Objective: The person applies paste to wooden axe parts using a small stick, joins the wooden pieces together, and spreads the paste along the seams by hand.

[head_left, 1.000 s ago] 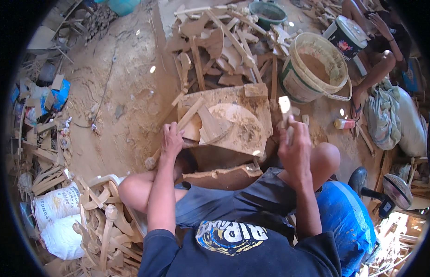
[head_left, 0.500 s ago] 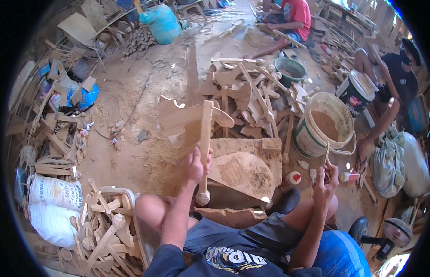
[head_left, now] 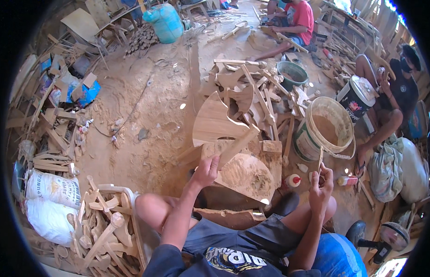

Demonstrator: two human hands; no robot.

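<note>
In my left hand (head_left: 206, 171) is a wooden bar (head_left: 239, 144), its fingers wrapped round the near end. The bar slants up to the right over the low wooden workbench (head_left: 271, 159). A broad, fan-shaped wooden panel (head_left: 212, 120) with scalloped edges lies just beyond the bar; whether the two are joined I cannot tell. My right hand (head_left: 320, 191) is raised over my right knee, pinching a thin, upright stick-like piece (head_left: 320, 159) that looks wooden. A dusty, rounded board (head_left: 247, 173) lies on the workbench in front of me.
Beyond the bench is a heap of cut wooden parts (head_left: 259, 99). To the right stand a large bucket (head_left: 307, 138) and a red-capped white bottle (head_left: 293, 180). A crate of wooden pieces (head_left: 106, 231) is at my left. Two people sit at the far right.
My left hand has turned the bar from upright to slanting right and shifted slightly rightward. The fan-shaped panel has swung up and right. My right hand has lowered slightly with its stick.
</note>
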